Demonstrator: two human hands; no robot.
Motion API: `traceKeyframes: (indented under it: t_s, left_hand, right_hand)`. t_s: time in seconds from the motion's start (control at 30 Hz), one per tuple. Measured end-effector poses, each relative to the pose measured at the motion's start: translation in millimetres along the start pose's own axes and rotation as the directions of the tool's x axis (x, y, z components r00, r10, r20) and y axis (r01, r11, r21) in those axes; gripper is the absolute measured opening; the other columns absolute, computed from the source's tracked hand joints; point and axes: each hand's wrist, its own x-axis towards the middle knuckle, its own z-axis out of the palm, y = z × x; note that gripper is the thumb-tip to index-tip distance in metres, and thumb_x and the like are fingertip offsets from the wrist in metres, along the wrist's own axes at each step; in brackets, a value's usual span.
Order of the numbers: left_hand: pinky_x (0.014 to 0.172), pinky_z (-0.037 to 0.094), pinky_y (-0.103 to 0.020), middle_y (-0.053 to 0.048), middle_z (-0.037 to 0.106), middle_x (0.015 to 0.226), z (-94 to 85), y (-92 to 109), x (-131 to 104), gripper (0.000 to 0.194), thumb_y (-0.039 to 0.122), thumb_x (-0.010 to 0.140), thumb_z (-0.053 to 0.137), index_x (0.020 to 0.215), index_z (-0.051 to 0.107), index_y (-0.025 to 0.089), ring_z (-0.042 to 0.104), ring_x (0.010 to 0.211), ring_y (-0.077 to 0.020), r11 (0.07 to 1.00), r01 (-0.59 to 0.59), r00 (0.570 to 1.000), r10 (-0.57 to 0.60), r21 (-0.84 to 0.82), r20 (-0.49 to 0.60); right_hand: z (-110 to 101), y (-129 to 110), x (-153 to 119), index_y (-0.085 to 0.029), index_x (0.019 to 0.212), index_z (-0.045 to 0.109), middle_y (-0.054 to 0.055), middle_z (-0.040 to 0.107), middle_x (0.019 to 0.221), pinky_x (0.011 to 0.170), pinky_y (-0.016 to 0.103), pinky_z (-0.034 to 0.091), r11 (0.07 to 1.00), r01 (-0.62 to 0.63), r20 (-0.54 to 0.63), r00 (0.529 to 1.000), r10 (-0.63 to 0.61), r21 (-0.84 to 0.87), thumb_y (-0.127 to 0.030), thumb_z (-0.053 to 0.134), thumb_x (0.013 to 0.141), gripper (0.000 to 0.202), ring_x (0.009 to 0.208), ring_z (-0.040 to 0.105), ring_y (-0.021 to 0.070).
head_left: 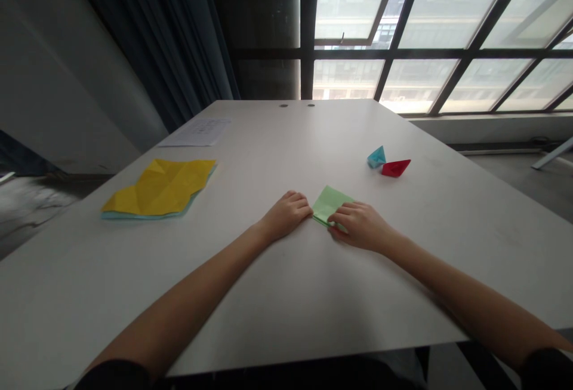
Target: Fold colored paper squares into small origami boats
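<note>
A small piece of folded light green paper lies on the white table in front of me, with layers showing along its near edge. My left hand is closed at the paper's left corner, its fingertips on that corner and its thumb mostly hidden. On the opposite side, my right hand grips the near right edge, thumb below and fingers curled over the top. The right part of the paper is hidden under these fingers.
A folded blue paper piece and a red folded paper boat sit beyond my right hand. At left, creased yellow paper lies over light blue sheets. A printed white sheet is farther back on the table.
</note>
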Motion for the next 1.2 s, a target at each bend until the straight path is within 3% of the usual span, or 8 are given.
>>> traceKeyframes:
  t_s: [0.17, 0.43, 0.7, 0.83, 0.97, 1.2]
  left_hand:
    - [0.086, 0.032, -0.03, -0.005, 0.061, 0.081, -0.8, 2, 0, 0.026, 0.023, 0.089, 0.036, 0.082, 0.06, 0.016, 0.049, 0.089, -0.0156, 0.999, -0.02, 1.0, 0.019, 0.05, 0.02]
    - [0.088, 0.03, -0.032, -0.006, 0.061, 0.084, -0.6, 5, 0, 0.023, 0.019, 0.088, 0.037, 0.083, 0.059, 0.016, 0.049, 0.093, -0.0165, 0.997, -0.028, 0.998, 0.024, 0.072, 0.058]
    - [0.087, 0.033, -0.032, -0.006, 0.061, 0.085, -5.4, 4, -4, 0.026, 0.027, 0.087, 0.038, 0.08, 0.061, 0.017, 0.049, 0.093, -0.0166, 0.999, -0.001, 1.0, 0.002, -0.048, 0.023]
    - [0.085, 0.038, -0.032, -0.007, 0.059, 0.091, -7.2, 7, -2, 0.025, 0.03, 0.086, 0.041, 0.079, 0.062, 0.017, 0.049, 0.093, -0.0171, 0.991, 0.067, 0.997, -0.071, -0.118, -0.028]
    - [0.09, 0.038, -0.032, -0.008, 0.059, 0.104, 2.3, 8, 1, 0.024, 0.024, 0.086, 0.039, 0.098, 0.059, 0.017, 0.048, 0.104, -0.0172, 0.98, 0.127, 0.992, -0.13, -0.155, -0.009]
    - [0.096, 0.032, -0.039, -0.01, 0.041, 0.133, 10.6, 7, -2, 0.041, 0.032, 0.089, 0.029, 0.126, 0.039, 0.018, 0.038, 0.121, -0.0202, 0.964, 0.256, 0.95, -0.237, -0.072, 0.204]
  right_hand:
    - [1, 4, 0, -0.017, 0.075, 0.061, 0.005, 0.064, 0.071, 0.06, 0.027, 0.033, 0.997, -0.022, 0.015, 1.0, 0.023, -0.071, -0.017, 0.047, 0.079, 0.015, 0.069, 0.055, 0.0161]
    - [1, 7, 2, -0.017, 0.068, 0.056, 0.004, 0.06, 0.067, 0.057, 0.025, 0.031, 0.999, 0.011, 0.037, 0.999, -0.01, -0.03, -0.015, 0.049, 0.077, 0.012, 0.065, 0.052, 0.0143]
    - [3, 15, -3, -0.018, 0.073, 0.058, 0.004, 0.061, 0.071, 0.063, 0.024, 0.036, 0.995, 0.069, 0.046, 0.996, -0.072, 0.078, -0.02, 0.045, 0.08, 0.015, 0.068, 0.054, 0.014]
    - [2, 17, -2, -0.018, 0.079, 0.059, 0.006, 0.062, 0.079, 0.071, 0.027, 0.039, 0.989, 0.097, 0.054, 0.993, -0.104, 0.114, -0.021, 0.043, 0.082, 0.017, 0.074, 0.056, 0.0153]
    - [2, 16, -1, -0.018, 0.087, 0.06, 0.007, 0.063, 0.085, 0.075, 0.028, 0.041, 0.978, 0.115, 0.035, 0.992, -0.123, 0.172, -0.021, 0.042, 0.084, 0.019, 0.08, 0.057, 0.0162]
    - [5, 17, 0, -0.017, 0.084, 0.06, 0.007, 0.064, 0.081, 0.077, 0.03, 0.04, 0.988, 0.037, 0.05, 0.998, -0.045, 0.149, -0.029, 0.041, 0.087, 0.023, 0.08, 0.058, 0.0174]
